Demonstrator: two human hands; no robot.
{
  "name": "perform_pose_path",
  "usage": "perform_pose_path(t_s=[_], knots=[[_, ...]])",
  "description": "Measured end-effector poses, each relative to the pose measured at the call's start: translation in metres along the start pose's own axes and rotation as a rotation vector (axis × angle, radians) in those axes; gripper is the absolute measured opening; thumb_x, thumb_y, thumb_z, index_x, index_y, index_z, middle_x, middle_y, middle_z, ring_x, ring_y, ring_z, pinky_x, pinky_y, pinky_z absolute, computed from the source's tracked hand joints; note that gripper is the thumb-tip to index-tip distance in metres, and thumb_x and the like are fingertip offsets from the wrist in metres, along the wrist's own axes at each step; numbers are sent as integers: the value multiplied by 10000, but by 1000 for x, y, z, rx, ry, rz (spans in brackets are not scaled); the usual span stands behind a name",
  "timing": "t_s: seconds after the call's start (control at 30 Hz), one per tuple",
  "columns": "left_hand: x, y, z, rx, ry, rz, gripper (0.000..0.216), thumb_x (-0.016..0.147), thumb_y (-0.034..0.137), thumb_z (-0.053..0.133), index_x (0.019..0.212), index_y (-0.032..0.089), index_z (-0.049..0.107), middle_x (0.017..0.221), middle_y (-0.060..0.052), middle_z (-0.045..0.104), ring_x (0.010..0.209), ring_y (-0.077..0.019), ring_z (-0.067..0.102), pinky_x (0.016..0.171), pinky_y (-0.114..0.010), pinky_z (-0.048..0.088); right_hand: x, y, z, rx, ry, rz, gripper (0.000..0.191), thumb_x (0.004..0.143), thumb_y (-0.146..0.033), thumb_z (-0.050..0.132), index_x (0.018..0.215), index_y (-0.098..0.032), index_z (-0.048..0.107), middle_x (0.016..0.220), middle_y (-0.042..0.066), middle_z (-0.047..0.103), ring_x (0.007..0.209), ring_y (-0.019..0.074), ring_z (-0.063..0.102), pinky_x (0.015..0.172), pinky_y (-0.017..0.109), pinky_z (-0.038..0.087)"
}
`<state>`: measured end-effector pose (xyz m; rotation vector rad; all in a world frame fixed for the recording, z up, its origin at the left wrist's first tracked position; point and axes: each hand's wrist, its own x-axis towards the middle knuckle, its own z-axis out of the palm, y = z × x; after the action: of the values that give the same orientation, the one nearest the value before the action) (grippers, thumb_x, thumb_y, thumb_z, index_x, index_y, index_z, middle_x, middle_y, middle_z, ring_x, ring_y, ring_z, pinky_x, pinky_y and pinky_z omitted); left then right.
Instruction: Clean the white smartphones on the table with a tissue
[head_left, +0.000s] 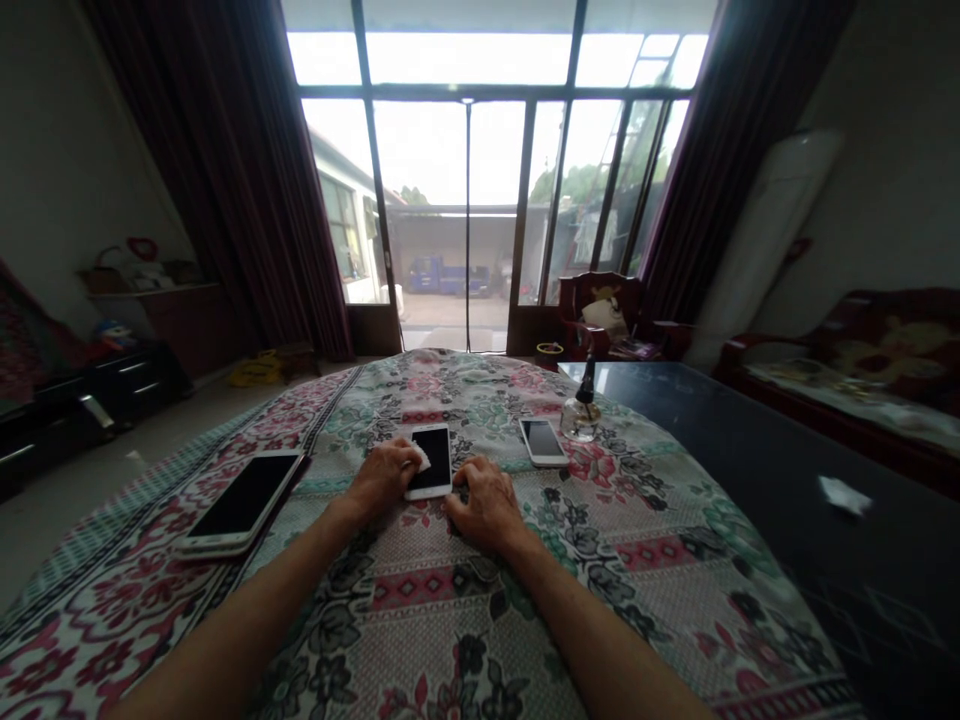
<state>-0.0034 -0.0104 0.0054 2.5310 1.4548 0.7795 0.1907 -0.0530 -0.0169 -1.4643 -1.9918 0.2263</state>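
Observation:
A white smartphone [439, 470] with a dark screen lies face up on the patterned tablecloth [420, 640]. My left hand [382, 475] pinches a small white tissue [422, 458] and presses it on the left part of that screen. At the phone's lower right edge, my right hand [487, 500] rests with bent fingers, its thumb by the corner, holding the phone in place. Further right lies a smaller white phone [544, 443], next to a clear glass bottle [580, 418] with a black top. A larger white phone [244, 500] is to the left of my left forearm.
A dark table [757, 480] adjoins on the right, with a crumpled white tissue [846, 496] on it. Beyond it are a wooden armchair [604, 300] and a sofa [862, 340]. Glass doors [457, 230] stand ahead, between dark curtains [240, 180].

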Motion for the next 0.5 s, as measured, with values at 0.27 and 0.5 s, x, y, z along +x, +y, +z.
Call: perform_pose_path(t_s=[0.27, 0.5], knots=[[0, 23, 6, 61, -110, 111, 239, 857, 185, 485, 730, 180, 686, 834, -55, 624, 790, -156, 554, 742, -272, 426, 0, 2, 1, -5, -2, 2, 146, 733, -257, 632, 866, -205, 598, 995, 50, 597, 978, 219, 514, 817, 342, 346], [1, 25, 8, 78, -99, 100, 241, 851, 176, 481, 709, 183, 676, 808, -54, 611, 780, -158, 549, 728, -268, 426, 0, 1, -1, -5, -22, 11, 140, 738, -259, 627, 868, -210, 612, 1014, 47, 597, 984, 216, 515, 826, 337, 348]])
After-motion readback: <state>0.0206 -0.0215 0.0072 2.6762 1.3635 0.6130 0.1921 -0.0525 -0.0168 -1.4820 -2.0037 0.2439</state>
